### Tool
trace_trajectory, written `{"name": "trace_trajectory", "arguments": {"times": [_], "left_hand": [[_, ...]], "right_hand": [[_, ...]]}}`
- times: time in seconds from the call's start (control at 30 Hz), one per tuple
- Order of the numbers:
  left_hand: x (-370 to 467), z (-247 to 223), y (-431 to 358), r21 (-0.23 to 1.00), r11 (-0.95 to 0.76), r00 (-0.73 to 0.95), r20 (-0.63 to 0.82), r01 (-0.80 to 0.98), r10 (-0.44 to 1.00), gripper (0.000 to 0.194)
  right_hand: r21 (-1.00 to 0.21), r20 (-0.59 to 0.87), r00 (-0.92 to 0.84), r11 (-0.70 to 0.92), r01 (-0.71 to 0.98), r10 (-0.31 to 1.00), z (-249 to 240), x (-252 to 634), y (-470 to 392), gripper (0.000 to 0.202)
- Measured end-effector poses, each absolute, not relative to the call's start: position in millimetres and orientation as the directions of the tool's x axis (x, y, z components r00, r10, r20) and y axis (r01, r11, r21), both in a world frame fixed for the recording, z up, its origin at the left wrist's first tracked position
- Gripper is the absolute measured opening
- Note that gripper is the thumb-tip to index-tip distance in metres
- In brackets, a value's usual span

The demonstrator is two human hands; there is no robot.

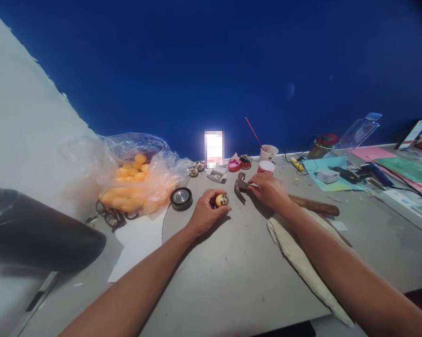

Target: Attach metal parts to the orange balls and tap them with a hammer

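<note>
My left hand holds a small yellow ball between thumb and fingers, just above the grey table. Silvery decoration covers the ball's right side. To the right, my right hand is over a claw hammer; its fingers are pressed together near the hammer's head, and what they pinch is too small to make out. The hammer's wooden handle runs out to the right behind my forearm. A small tray of shiny pieces lies beyond my left hand.
A plastic bag of orange balls, glasses and a black round lid are at left, near a large dark cylinder. Cups, decorated balls and a lit phone stand behind. A pale cloth lies under my right forearm.
</note>
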State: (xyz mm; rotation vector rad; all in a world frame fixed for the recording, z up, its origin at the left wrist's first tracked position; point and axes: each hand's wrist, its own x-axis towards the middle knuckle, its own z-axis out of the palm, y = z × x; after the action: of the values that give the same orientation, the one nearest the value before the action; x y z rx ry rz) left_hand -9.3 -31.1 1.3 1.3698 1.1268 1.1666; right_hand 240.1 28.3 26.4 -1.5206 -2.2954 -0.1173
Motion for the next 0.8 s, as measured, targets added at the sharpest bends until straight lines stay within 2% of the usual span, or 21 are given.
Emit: {"name": "trace_trajectory", "arguments": {"times": [0.1,0.2,0.3,0.43,0.57,0.8], "left_hand": [[-8.0,3.4,-31.6,1.0,-0.008,0.125,0.012,-0.03,0.992,0.055],[-7.7,6.8,-32.1,0.992,0.04,0.16,-0.02,-0.123,0.987,0.059],[-10.0,8.9,-31.7,0.99,0.033,0.24,0.0,-0.137,0.971,0.06],[-14.3,8.7,-29.7,0.994,0.024,0.332,0.014,-0.109,0.943,0.059],[-17.1,7.6,-27.6,0.999,-0.028,0.348,0.04,-0.041,0.937,0.048],[-17.0,8.4,-29.3,0.999,-0.03,0.348,0.035,-0.022,0.937,0.045]], "right_hand": [[-0.294,0.481,-0.369,0.543,0.787,0.795,28.5,232.3,18.3,0.017],[-0.395,0.507,-0.469,0.679,0.619,0.723,27.7,218.6,5.0,0.017],[-0.386,0.481,-0.567,0.742,0.547,0.669,23.2,204.9,-4.9,0.032],[-0.391,0.486,-0.562,0.741,0.545,0.67,16.9,196.1,-8.2,0.027],[-0.423,0.506,-0.529,0.731,0.536,0.681,16.3,193.7,-9.5,0.033],[-0.373,0.516,-0.559,0.757,0.536,0.649,16.6,190.7,-13.8,0.03]]}}
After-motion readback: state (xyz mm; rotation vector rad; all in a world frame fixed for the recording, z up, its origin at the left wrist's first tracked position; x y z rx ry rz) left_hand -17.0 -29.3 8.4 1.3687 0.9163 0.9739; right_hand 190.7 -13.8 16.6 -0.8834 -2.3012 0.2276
